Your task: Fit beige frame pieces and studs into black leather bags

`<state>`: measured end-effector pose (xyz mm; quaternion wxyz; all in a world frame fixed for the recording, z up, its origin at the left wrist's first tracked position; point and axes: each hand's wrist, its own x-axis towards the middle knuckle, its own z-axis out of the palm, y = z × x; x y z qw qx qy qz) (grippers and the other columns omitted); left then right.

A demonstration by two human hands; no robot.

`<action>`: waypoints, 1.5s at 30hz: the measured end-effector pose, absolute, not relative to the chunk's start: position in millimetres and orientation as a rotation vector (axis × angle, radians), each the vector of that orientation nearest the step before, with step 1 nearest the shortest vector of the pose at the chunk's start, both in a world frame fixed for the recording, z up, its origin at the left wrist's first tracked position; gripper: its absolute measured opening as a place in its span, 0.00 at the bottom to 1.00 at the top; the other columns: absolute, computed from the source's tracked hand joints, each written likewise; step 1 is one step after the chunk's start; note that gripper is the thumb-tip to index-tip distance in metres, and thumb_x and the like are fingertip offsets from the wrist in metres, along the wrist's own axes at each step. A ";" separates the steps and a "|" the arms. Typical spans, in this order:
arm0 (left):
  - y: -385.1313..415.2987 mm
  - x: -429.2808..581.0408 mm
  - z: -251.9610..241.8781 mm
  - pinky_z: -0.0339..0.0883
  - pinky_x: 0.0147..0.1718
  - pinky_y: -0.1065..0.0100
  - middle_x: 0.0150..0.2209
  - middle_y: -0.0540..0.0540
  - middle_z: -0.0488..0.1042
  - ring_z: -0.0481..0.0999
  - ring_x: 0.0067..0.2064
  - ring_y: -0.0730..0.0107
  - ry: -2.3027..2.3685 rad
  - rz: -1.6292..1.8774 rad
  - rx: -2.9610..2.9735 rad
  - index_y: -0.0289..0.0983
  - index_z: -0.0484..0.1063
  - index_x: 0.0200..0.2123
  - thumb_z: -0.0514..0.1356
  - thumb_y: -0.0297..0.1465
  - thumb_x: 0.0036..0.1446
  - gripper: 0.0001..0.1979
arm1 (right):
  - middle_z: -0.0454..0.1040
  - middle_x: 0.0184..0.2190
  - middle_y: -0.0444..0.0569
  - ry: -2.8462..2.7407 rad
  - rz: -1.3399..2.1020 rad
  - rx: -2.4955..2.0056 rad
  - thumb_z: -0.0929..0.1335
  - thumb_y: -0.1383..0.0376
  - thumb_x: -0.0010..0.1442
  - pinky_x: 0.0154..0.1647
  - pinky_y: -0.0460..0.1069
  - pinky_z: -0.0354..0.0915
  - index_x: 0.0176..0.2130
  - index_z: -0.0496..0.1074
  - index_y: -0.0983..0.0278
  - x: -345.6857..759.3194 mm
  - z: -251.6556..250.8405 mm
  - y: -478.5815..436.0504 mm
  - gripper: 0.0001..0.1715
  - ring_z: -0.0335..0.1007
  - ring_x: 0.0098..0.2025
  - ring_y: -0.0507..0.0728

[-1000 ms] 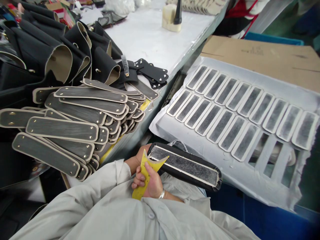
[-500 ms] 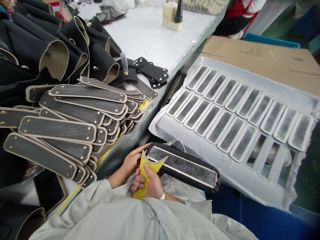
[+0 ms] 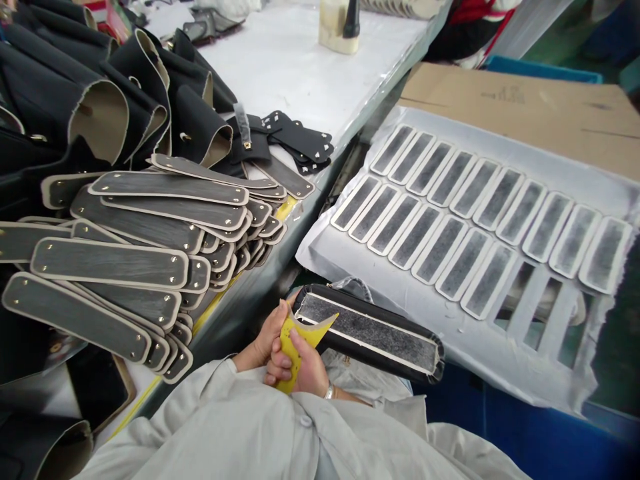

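My right hand (image 3: 309,368) is closed around a flat yellow scraper (image 3: 321,331) with a concave, pointed upper end. A black bag (image 3: 435,363) lies across my lap, a long narrow side turned up. On that side is a speckled grey panel (image 3: 373,331) with a pale border. At the bag's left end, my left hand (image 3: 267,340) is closed, its fingers partly hidden behind the bag and the scraper. The scraper overlaps the panel's left end in view; I cannot tell whether they touch.
Stacked grey strips with pale edges and studs (image 3: 110,263) lie on the left table, below rolled black pieces (image 3: 95,113). At right, pale-bordered grey panels (image 3: 445,257) lie in rows on a white sheet (image 3: 345,257) beside cardboard (image 3: 520,113). A pot with a black-handled tool (image 3: 337,30) stands behind.
My left hand's fingers have slid back and curled in at the bag's end, closer to my right hand. The bag and scraper have barely moved; the view has shifted slightly.
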<state>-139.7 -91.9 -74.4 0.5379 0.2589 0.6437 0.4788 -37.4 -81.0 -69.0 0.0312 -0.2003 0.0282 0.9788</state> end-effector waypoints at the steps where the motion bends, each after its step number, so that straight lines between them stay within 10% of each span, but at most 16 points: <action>1: -89.9 -139.6 -71.9 0.68 0.40 0.66 0.37 0.43 0.78 0.76 0.40 0.63 1.502 1.190 0.587 0.37 0.61 0.59 0.37 0.54 0.60 0.36 | 0.50 0.14 0.33 0.092 3.012 -0.597 0.70 0.44 0.47 0.25 0.46 0.53 0.30 0.64 0.64 -37.8 -71.0 -81.6 0.27 0.41 0.16 0.46; 29: -78.4 -141.2 -71.8 0.68 0.37 0.65 0.39 0.40 0.77 0.75 0.40 0.56 1.410 1.234 0.612 0.35 0.68 0.51 0.46 0.67 0.42 0.48 | 0.55 0.15 0.35 0.026 3.018 -0.533 0.69 0.46 0.51 0.27 0.46 0.54 0.30 0.67 0.65 -30.1 -72.1 -78.5 0.24 0.47 0.17 0.46; 45: -84.6 -136.0 -72.2 0.63 0.30 0.74 0.32 0.47 0.75 0.70 0.31 0.73 1.176 1.398 0.402 0.35 0.72 0.46 0.63 0.42 0.53 0.21 | 0.58 0.14 0.36 -0.230 2.830 -1.035 0.74 0.46 0.42 0.23 0.47 0.57 0.28 0.66 0.65 -16.9 -53.6 -78.6 0.27 0.49 0.15 0.46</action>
